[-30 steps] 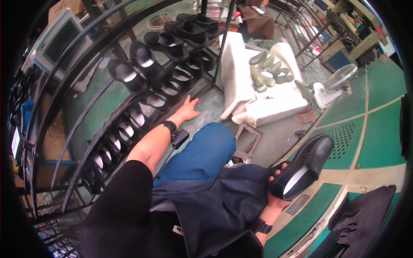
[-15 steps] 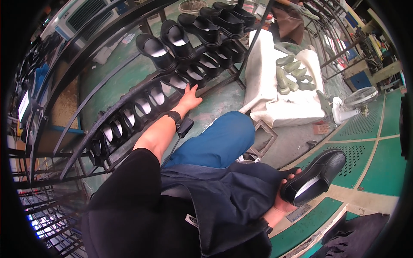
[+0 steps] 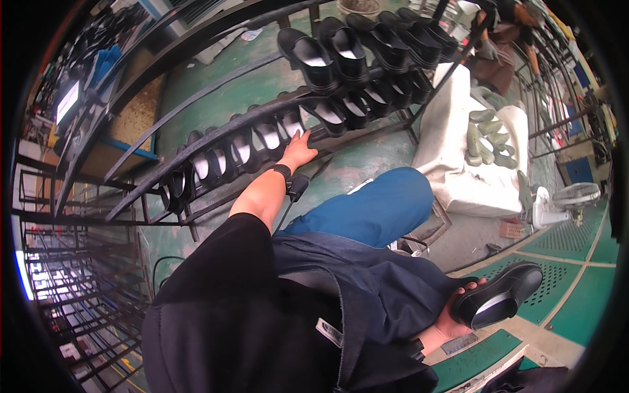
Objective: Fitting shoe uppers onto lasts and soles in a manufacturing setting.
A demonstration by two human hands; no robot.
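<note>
My right hand (image 3: 452, 319) grips a black slip-on shoe (image 3: 521, 280) with a pale insole, fingers wrapped round its heel end. The toe points up and to the right, over a green panel. On the left, my left hand (image 3: 300, 152) reaches to the lower row of a dark metal rack (image 3: 216, 135). Its fingers are apart, with fingertips at the near end of a black shoe (image 3: 283, 122); whether they touch it I cannot tell. Right beside that is another black shoe (image 3: 327, 110), set at a slant. An upper row holds several more, including one black shoe (image 3: 304, 56).
Right of the rack, a white-covered stand (image 3: 452, 177) bears several greenish shoe lasts (image 3: 485, 134). A white fan (image 3: 547, 209) and a red crate (image 3: 512, 228) are near the green perforated panels (image 3: 563, 242). Another person (image 3: 501, 52) is at the far right.
My view has swung left, so the rack appears farther right. Along the lower row my left hand has shifted about one shoe leftward. My right hand keeps hold of the shoe.
</note>
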